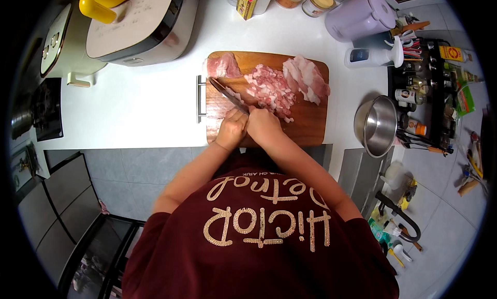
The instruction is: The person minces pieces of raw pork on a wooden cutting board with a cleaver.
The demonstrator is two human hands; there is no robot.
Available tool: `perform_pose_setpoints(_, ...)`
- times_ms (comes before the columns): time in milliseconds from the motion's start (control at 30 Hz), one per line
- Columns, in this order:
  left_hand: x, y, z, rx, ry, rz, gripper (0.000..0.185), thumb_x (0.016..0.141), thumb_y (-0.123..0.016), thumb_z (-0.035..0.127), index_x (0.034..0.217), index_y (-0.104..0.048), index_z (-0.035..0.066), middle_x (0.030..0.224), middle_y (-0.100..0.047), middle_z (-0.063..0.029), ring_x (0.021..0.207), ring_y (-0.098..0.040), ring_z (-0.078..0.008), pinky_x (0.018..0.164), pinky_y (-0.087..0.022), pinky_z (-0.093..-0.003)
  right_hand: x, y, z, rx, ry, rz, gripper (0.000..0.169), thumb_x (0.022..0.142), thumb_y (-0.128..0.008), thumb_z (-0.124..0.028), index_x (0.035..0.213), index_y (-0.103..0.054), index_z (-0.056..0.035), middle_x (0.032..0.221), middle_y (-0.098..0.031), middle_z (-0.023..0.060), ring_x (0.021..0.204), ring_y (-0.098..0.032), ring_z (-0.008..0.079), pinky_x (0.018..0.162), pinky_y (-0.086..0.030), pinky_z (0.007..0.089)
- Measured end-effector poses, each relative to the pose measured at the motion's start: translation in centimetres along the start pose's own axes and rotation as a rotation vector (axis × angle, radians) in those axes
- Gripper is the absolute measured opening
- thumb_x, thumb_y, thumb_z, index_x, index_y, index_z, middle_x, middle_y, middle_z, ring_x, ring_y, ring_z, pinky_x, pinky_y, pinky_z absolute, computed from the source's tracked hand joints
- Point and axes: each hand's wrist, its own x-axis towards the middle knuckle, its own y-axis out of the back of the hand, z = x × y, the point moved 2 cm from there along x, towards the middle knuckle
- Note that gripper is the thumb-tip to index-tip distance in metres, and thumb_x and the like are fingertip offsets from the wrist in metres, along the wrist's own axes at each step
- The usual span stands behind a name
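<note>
My right hand [264,122] is closed round the handle of a kitchen knife [229,95], whose blade points up and left over a wooden cutting board [310,132]. Right beside it, my left hand [233,126] rests low on the board with bent fingers against raw meat near the blade; its grip is partly hidden. Small meat strips lie along the blade. A heap of diced raw meat [271,89] covers the board's middle. One raw meat slab [306,79] lies at its upper right, and a smaller meat piece [223,66] at its upper left.
A steel bowl [378,126] stands at the right, near a sink [359,175]. Behind it are a spray bottle [369,57], a lilac jug [359,17] and a rack of seasoning bottles [417,85]. A large rice-cooker-like appliance [136,31] stands at the upper left.
</note>
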Motion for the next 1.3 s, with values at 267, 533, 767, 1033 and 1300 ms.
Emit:
perform_pose_setpoints(267, 0.5, 1.7, -0.7, -0.121, 0.241, 0.28, 0.021, 0.078, -0.069, 0.0, 0.098, -0.062, -0.002, 0.102, -0.064, -0.0178, 0.098, -0.061, -0.0365, 0.086, -0.05, -0.0401, -3.4, 0.5, 2.8, 0.158, -0.002, 0.029, 0.027, 0.088, -0.054, -0.016, 0.109, -0.064, -0.002, 0.089, -0.068, 0.0263, 0.087, -0.066, 0.0442, 0.08, -0.053, 0.0516)
perform_pose_setpoints(533, 2.2, 0.9, -0.9, -0.069, 0.201, 0.307, 0.013, 0.077, -0.069, -0.002, 0.088, -0.062, -0.001, 0.094, -0.064, -0.0183, 0.094, -0.061, -0.0372, 0.082, -0.051, -0.0419, -3.9, 1.0, 3.0, 0.135, -0.043, 0.054, 0.026, 0.089, -0.054, -0.018, 0.108, -0.063, -0.0019, 0.085, -0.066, 0.0278, 0.084, -0.065, 0.0453, 0.078, -0.052, 0.0528)
perform_pose_setpoints(767, 2.2, 0.6, -1.0, -0.066, 0.247, 0.267, 0.01, 0.075, -0.067, -0.004, 0.083, -0.061, -0.001, 0.088, -0.062, -0.0183, 0.087, -0.06, -0.0373, 0.076, -0.05, -0.0422, -3.5, 0.3, 2.7, 0.106, -0.044, 0.003, 0.027, 0.09, -0.053, -0.018, 0.107, -0.063, 0.0007, 0.086, -0.066, 0.0289, 0.084, -0.065, 0.0457, 0.079, -0.052, 0.0531)
perform_pose_setpoints(1033, 2.2, 0.4, -0.8, -0.084, 0.147, 0.277, 0.01, 0.073, -0.067, -0.004, 0.081, -0.062, 0.0, 0.084, -0.06, -0.0175, 0.082, -0.059, -0.0371, 0.073, -0.049, -0.0434, -0.7, -0.3, 1.9, 0.095, -0.027, -0.011, 0.027, 0.087, -0.052, -0.012, 0.107, -0.064, 0.002, 0.091, -0.066, 0.0301, 0.091, -0.065, 0.0458, 0.081, -0.052, 0.0515)
perform_pose_setpoints(1300, 2.2, 0.8, -0.4, -0.095, 0.258, 0.17, 0.013, 0.079, -0.064, 0.0, 0.092, -0.061, -0.001, 0.093, -0.063, -0.0203, 0.09, -0.06, -0.039, 0.079, -0.051, -0.0427, -1.2, 0.1, 3.3, 0.097, -0.062, 0.094, 0.025, 0.087, -0.054, -0.014, 0.105, -0.065, 0.001, 0.09, -0.067, 0.0286, 0.089, -0.066, 0.0447, 0.08, -0.053, 0.0512)
